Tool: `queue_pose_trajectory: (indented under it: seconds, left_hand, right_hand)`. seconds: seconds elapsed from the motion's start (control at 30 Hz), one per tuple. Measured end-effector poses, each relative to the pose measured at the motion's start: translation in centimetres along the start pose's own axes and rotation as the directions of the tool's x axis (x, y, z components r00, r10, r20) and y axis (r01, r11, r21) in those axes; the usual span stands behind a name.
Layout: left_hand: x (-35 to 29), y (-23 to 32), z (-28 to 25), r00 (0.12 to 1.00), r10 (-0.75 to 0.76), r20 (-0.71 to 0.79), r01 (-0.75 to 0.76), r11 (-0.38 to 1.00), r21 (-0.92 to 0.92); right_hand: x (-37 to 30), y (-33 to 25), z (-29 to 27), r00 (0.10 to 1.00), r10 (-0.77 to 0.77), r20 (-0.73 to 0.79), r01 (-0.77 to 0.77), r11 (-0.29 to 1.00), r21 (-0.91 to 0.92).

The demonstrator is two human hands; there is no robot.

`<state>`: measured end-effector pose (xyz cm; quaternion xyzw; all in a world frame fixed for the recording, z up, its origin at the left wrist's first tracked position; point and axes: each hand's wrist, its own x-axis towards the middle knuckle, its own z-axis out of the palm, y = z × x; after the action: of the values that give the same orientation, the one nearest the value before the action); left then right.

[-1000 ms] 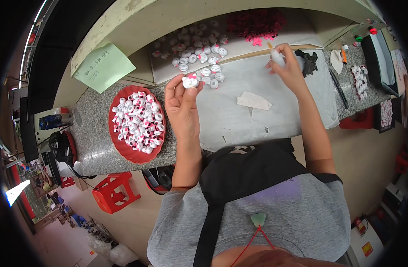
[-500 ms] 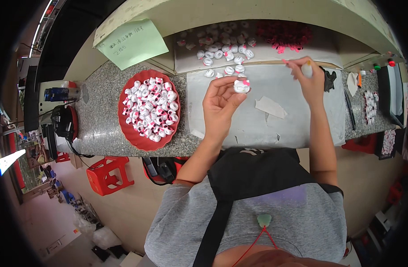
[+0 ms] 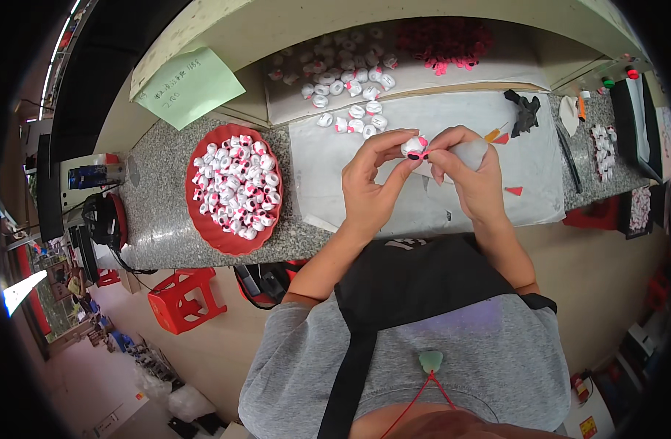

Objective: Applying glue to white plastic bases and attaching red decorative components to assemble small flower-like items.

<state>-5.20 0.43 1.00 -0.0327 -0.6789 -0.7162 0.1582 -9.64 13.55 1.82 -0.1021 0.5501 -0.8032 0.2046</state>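
The left hand (image 3: 370, 179) pinches a small rounded white-and-pink piece (image 3: 414, 145) between thumb and fingers, above a pale grey sheet (image 3: 317, 157). The right hand (image 3: 478, 179) is closed around a translucent whitish bottle (image 3: 470, 153) (its amber tip points away from the person), with thumb and fingertips at the pink-and-black edge of the piece. Similar loose white-and-pink pieces (image 3: 356, 112) lie beyond; farther back sits a heap of bright pink parts (image 3: 444, 50). Leftward, a red scalloped bowl (image 3: 239, 246) holds many more pieces.

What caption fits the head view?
Left hand holds a white figure; right hand, cupping a pale bottle, touches its pink piece.
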Motion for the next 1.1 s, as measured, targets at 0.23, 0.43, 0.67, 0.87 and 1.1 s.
queue_pose_trajectory:
  seconds: [0.23,0.43,0.67,0.87,1.1]
  left_hand:
    - [-0.3,0.2,-0.2,1.000,0.018,0.016,-0.016,0.995,-0.094]
    - [-0.3,0.5,-0.6,0.991,-0.129,0.028,0.130,0.907,-0.401]
    - [-0.8,0.5,-0.9,0.990,-0.083,0.113,0.123,0.897,-0.424]
    - [-0.8,0.5,-1.0,0.987,-0.075,0.145,0.128,0.906,-0.402]
    - [-0.8,0.4,-1.0,0.987,-0.078,0.141,0.125,0.920,-0.370]
  right_hand:
    - [-0.4,0.3,0.1,0.999,-0.029,-0.015,0.029,0.999,-0.039]
    - [-0.4,0.2,0.4,0.978,-0.207,-0.007,0.205,0.974,-0.099]
    - [-0.4,-0.4,0.6,0.987,-0.081,0.142,0.097,0.989,-0.112]
    - [-0.6,-0.1,0.3,0.985,-0.098,0.140,0.109,0.991,-0.077]
    - [-0.7,-0.1,0.2,0.988,-0.071,0.139,0.075,0.997,-0.025]
